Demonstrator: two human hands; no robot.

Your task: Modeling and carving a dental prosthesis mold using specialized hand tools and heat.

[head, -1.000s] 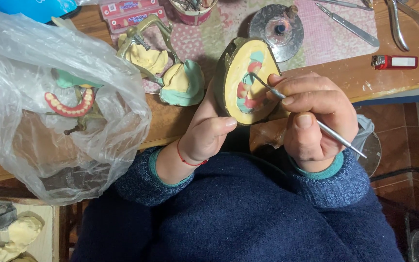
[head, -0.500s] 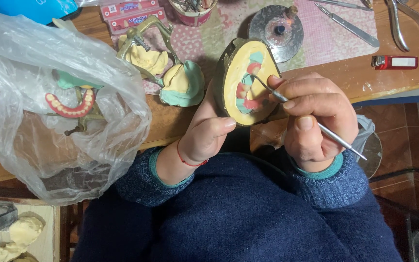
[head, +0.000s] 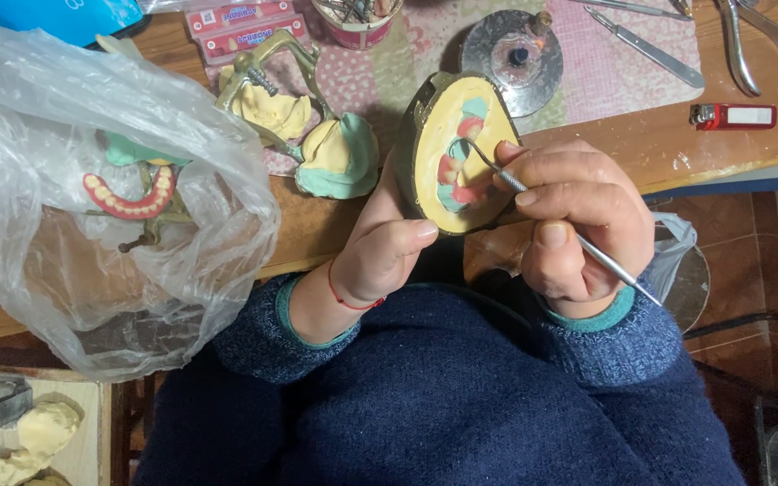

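Gripping a thin metal pick (head: 569, 236) pen-style, the right hand (head: 569, 225) has thumb and fingers pinched tight around the shaft, and the tip sits right in the pink and teal bit in the middle of the oval dental flask (head: 456, 153). That flask is a metal-rimmed half filled with yellowish plaster, tilted up on edge just above the person's lap at the near lip of the wooden bench (head: 335, 225). The left hand (head: 384, 252) cups it from the 7 o'clock side, fingers curled behind it and thumb pressed along the lower rim.

Going outward: at 9 o'clock from the flask there's a teal and yellow plaster cast (head: 339, 157) hooked to a metal articulator (head: 272, 81). Further out at 9 o'clock, a crumpled clear plastic bag (head: 92, 198) has a pink denture (head: 130, 196) inside. At 12 o'clock sits a round shiny metal dish (head: 511, 49), and at 2 o'clock a red lighter (head: 733, 115).
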